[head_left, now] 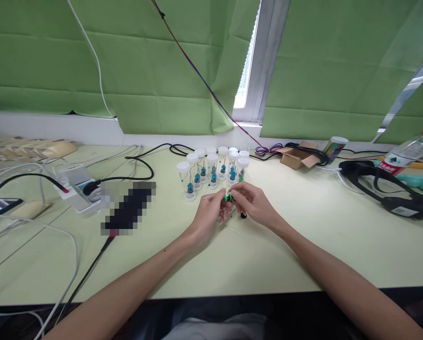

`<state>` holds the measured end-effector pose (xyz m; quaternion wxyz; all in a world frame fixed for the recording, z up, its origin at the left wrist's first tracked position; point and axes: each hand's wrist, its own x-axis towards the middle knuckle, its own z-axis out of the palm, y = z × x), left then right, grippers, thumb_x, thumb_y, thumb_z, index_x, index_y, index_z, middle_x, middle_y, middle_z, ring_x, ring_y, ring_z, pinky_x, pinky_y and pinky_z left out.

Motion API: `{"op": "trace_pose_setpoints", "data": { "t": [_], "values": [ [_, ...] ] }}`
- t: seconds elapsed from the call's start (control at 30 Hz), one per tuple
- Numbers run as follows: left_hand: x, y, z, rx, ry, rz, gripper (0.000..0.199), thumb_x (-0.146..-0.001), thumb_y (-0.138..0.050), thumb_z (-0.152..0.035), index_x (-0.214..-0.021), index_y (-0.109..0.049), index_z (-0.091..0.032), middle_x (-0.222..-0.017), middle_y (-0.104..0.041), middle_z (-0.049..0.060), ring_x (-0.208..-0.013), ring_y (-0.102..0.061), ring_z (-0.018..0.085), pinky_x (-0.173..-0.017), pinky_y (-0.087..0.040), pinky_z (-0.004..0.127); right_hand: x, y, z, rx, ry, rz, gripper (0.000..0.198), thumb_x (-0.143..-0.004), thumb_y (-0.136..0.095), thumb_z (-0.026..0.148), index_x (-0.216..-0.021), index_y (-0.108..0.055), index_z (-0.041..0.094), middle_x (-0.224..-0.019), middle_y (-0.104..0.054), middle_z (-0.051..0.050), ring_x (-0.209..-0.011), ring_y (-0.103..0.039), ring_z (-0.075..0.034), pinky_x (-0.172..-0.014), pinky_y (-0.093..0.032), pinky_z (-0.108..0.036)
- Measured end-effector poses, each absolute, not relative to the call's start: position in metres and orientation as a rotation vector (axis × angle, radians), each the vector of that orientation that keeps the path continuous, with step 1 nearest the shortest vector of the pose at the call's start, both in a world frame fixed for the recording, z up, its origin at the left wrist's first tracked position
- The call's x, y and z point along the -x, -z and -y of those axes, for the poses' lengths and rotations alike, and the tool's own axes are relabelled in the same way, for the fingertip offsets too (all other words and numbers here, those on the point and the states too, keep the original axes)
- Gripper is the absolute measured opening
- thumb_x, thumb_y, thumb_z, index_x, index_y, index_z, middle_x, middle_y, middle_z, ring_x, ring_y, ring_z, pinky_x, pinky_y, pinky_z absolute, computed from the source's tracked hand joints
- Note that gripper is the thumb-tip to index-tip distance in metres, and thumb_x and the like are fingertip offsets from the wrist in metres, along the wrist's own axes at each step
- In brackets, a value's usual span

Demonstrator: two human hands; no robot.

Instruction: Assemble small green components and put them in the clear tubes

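Your left hand (208, 215) and right hand (251, 202) fingers pinch one green part (227, 197); ten capped vials (211, 171) behind; labels unreadable.

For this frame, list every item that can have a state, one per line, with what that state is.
Left hand: closed on the small green part.
Right hand: fingertips pinching the same part.
Small green part: held above the table, between both hands.
Clear vials: upright, white caps on, blue pieces inside.
Cardboard box: open, flaps up.
Plastic bottle: lying on its side, red cap on.
Thin pin: lying loose on the table.
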<state>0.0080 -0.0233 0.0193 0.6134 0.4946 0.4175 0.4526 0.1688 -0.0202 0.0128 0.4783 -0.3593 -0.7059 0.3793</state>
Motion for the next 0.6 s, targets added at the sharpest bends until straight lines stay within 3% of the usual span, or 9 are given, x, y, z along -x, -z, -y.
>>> {"op": "trace_pose_setpoints", "data": {
  "t": [0.23, 0.6],
  "values": [
    [-0.0086, -0.0209, 0.0231, -1.123, -1.056, -0.963, 0.043, -0.082, -0.061, -0.056, -0.065, -0.06, -0.016, -0.063, -0.056, 0.003, -0.05, -0.046, 0.01, -0.047, -0.034, 0.025, -0.1697, -0.0128, 0.0206, 0.905, -0.934, 1.724, 0.028, -0.093, -0.057, 0.046, -0.103, -0.06, 0.02, -0.083, -0.062, -0.002, -0.055, -0.057, -0.011, -0.05, -0.047, -0.026],
    [-0.0085, -0.0203, 0.0245, -1.141, -1.034, -0.96, 0.043, -0.082, -0.06, -0.055, -0.063, -0.06, -0.016, -0.063, -0.056, 0.002, -0.051, -0.047, 0.01, -0.048, -0.034, 0.026, -0.1686, -0.0131, 0.0208, 0.874, -0.938, 1.731, 0.027, -0.095, -0.054, 0.046, -0.101, -0.06, 0.02, -0.072, -0.061, 0.001, -0.052, -0.053, -0.01, -0.051, -0.046, -0.025]
  ]
}}
